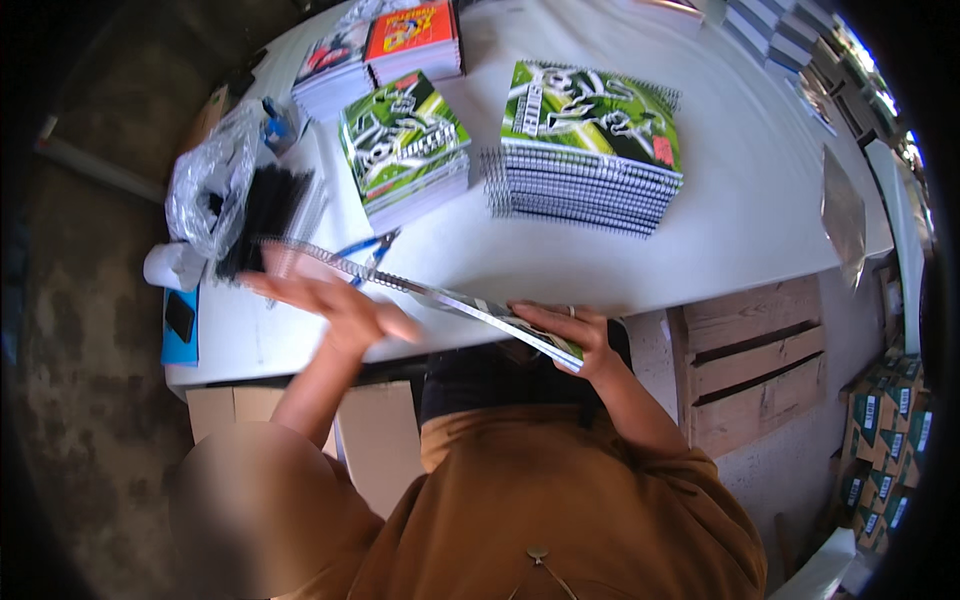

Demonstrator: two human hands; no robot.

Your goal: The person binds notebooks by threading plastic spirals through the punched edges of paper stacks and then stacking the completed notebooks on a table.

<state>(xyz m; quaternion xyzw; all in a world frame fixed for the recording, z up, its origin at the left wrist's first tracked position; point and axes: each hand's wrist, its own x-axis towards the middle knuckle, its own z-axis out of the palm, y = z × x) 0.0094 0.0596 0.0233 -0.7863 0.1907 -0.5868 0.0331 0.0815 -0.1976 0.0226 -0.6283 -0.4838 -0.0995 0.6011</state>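
Observation:
My right hand point(575, 335) grips a thin notebook point(515, 328) by its near end, just in front of the table edge. The notebook is tilted with its narrow edge toward me. A spiral binding coil point(335, 262) runs along that edge and sticks out past its far left end. Slightly blurred, my left hand point(335, 305) is beside the protruding coil with fingers stretched out; I see nothing held in it. Blue-handled pliers point(378, 250) lie on the table behind the coil.
Green-covered spiral notebooks point(590, 185) form a stack at centre right. Left of it stands another green-covered stack point(410, 150), with red-covered books point(412, 40) behind. Black coils point(265, 215), a plastic bag point(215, 185) and a phone point(180, 315) occupy the left side. A wooden pallet point(755, 350) is beyond the front edge.

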